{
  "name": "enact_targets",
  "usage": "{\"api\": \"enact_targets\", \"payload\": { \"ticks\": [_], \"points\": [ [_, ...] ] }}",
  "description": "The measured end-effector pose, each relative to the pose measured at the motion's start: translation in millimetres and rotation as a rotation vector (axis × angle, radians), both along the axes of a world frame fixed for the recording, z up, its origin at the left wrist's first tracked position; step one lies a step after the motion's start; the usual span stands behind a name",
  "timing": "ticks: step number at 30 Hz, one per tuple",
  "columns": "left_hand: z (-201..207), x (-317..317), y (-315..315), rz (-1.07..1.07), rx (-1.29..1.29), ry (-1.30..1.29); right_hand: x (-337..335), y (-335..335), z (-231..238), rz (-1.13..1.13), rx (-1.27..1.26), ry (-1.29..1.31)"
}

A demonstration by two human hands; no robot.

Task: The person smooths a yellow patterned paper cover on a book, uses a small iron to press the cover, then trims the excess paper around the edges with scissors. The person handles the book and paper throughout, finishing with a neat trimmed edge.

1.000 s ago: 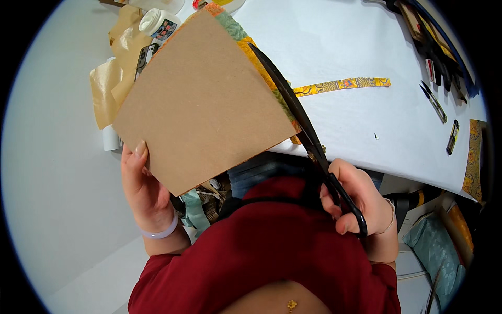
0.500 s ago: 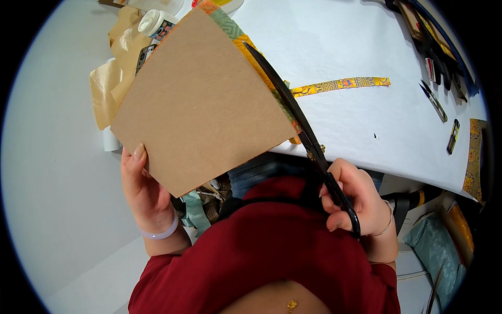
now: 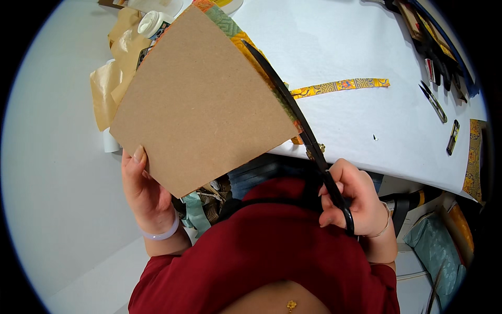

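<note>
A flat piece of brown board [image 3: 204, 99] is held up over the near edge of the table by my left hand [image 3: 146, 191]. My thumb presses on its lower left corner; the fingers are behind it. Patterned brocade fabric [image 3: 226, 26] in green, yellow and orange sticks out past the board's upper right edge. My right hand [image 3: 353, 201] grips the handles of long black scissors [image 3: 298, 115]. Their blades lie along that fabric border, with the tip near the yellow part. How far the blades are apart is hard to make out.
On the white table [image 3: 334, 47] lies a yellow patterned fabric strip [image 3: 342, 85]. Tweezers [image 3: 433, 102] and a small cutter [image 3: 453, 137] sit at the right. Behind the board are a white jar [image 3: 151, 23] and crumpled brown paper [image 3: 107, 89]. Tools [image 3: 434, 36] crowd the far right corner.
The scissor handles have come closer together, with my right thumb and fingers drawing in slightly to the left. The board has barely shifted.
</note>
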State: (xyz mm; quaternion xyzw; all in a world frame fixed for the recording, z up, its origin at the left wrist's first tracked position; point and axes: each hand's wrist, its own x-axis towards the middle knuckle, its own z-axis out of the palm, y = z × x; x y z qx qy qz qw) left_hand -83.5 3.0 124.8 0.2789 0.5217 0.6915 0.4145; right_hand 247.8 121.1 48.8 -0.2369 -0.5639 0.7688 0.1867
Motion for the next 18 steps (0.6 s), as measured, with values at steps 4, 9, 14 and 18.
{"api": "enact_targets", "payload": {
  "ticks": [4,9,14,18],
  "points": [
    [-1,0,0,-0.012,0.02,-0.024,0,-2,0,-0.012,0.003,-0.023],
    [-3,-1,2,-0.022,0.037,-0.16,2,-2,-1,0.025,-0.225,0.064],
    [-6,-1,6,-0.018,0.07,-0.453,0,1,-4,0.178,-0.403,0.288],
    [12,-11,18,-0.133,0.135,-0.517,3,4,-1,0.184,-0.446,0.321]
  ]
}}
